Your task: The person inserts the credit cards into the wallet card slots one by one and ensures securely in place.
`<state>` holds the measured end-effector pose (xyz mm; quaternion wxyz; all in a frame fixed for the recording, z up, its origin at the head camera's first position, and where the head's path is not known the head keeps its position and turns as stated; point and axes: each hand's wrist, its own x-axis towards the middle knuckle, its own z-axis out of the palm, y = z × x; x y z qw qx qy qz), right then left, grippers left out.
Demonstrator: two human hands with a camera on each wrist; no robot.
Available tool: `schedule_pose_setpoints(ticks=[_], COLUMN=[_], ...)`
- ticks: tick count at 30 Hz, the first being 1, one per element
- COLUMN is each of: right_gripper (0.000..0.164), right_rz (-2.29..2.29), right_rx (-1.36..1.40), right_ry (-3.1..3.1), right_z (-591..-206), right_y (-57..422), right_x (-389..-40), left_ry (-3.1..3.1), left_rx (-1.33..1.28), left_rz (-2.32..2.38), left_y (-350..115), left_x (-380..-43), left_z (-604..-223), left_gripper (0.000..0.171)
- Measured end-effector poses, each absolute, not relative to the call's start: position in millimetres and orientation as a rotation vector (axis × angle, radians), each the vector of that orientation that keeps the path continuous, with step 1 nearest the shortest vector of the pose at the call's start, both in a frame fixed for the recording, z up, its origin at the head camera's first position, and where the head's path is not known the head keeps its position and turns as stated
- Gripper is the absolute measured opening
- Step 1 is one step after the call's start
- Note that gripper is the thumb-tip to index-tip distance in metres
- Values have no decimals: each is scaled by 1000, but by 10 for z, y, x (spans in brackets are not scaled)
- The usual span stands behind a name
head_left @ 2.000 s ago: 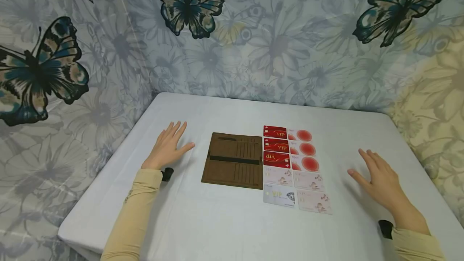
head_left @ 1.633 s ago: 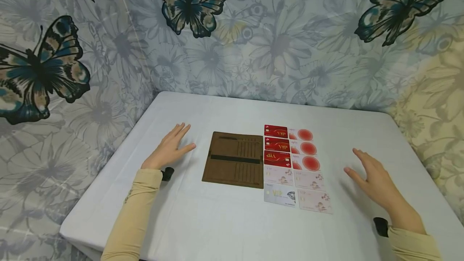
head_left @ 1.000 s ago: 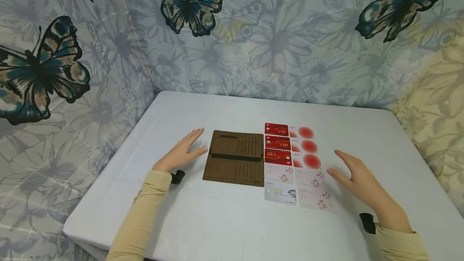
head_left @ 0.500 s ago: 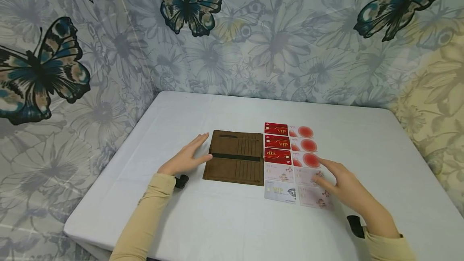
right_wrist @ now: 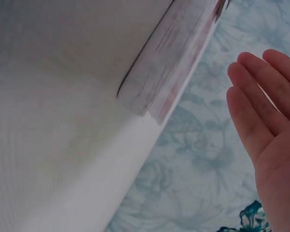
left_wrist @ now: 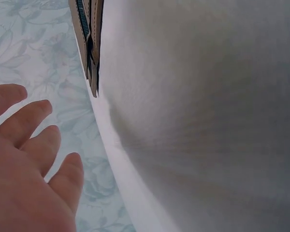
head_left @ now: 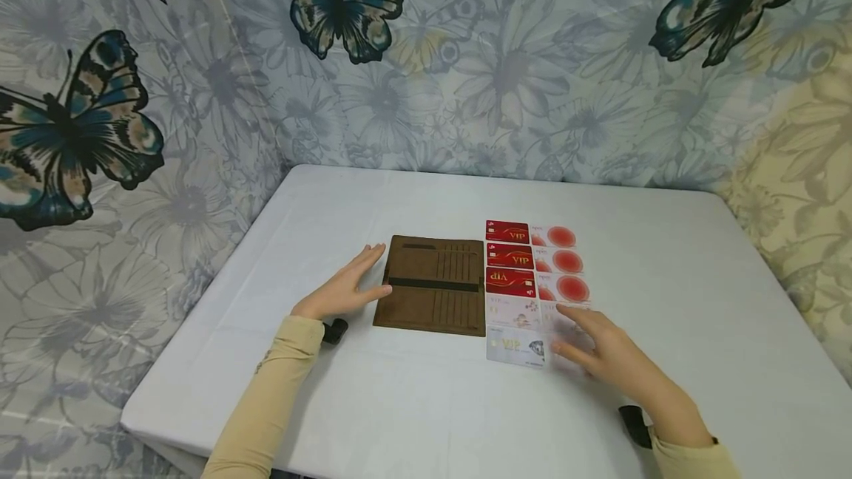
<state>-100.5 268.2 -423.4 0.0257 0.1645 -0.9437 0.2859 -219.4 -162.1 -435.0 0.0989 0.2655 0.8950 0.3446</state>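
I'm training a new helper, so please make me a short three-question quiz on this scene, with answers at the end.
1. True or false: the brown wallet lies open on the white tabletop.
2. How many red VIP cards lie in the column next to the brown wallet? A) two B) three C) five
3. Fill in: in the head view, the ____ partly hides some pale pink cards.

Key: 1 true; 2 B; 3 right hand.

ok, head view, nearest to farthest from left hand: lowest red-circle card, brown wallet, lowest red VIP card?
1. Brown wallet, just right of left hand.
2. Lowest red VIP card, by wallet's right edge.
3. Lowest red-circle card, farthest right.
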Motion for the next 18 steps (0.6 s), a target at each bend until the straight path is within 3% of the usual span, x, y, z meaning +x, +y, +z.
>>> schedule_pose_setpoints(ticks=[18], right_gripper=[65], right_rz=[823], right_rx=[742], right_ry=[-2810], right_z=[-4328], right_y=[2529], right_x=[-959], left_ry=[2558], left_rx=[780], left_rz=[982], left_y=[-1639], left_x=[-2202], left_z=[-4430], left_gripper=[98])
